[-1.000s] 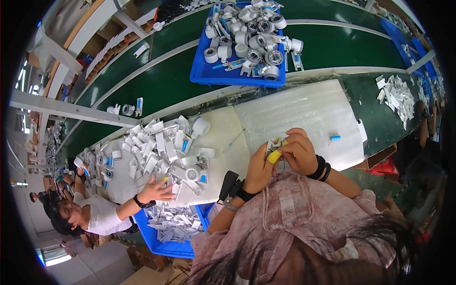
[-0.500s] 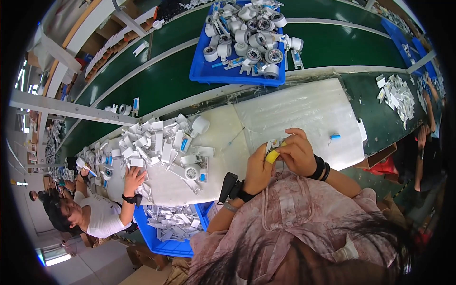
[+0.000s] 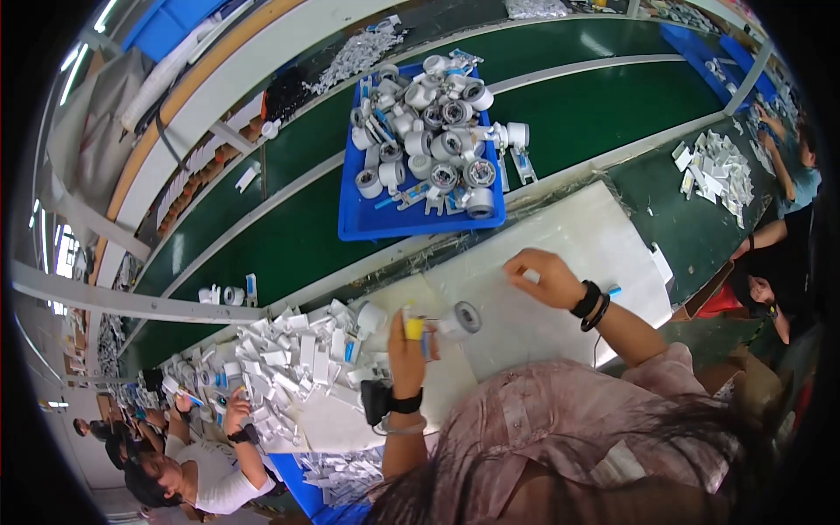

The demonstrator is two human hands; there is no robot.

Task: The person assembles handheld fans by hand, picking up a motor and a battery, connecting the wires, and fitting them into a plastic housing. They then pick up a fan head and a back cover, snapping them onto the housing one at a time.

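Observation:
My left hand (image 3: pixel 407 354) is closed on a white round-headed part (image 3: pixel 464 320), whose grey-ringed end points right over the white sheet (image 3: pixel 569 227). A yellow piece (image 3: pixel 414 328) shows at my left fingertips; whether it wraps a finger or belongs to the part, I cannot tell. Raised over the sheet to the right, my right hand (image 3: pixel 547 278) has bent fingers, with a gap between thumb and forefinger and nothing visible in them. A small blue piece (image 3: pixel 615 290) lies just beyond my right wrist. Left of my left hand spreads a pile of white plastic pieces (image 3: pixel 306 350).
A blue tray (image 3: pixel 350 219) heaped with white round-headed parts stands at the far side. Another white pile (image 3: pixel 717 175) lies at the right. Below the bench at left is a blue bin (image 3: pixel 302 481) of white pieces. A co-worker (image 3: pixel 210 472) handles parts at the left.
My hands, together before, have come apart: the left moved left, the right stayed up at right. The round-headed part now shows in my left hand. The whole view has shifted.

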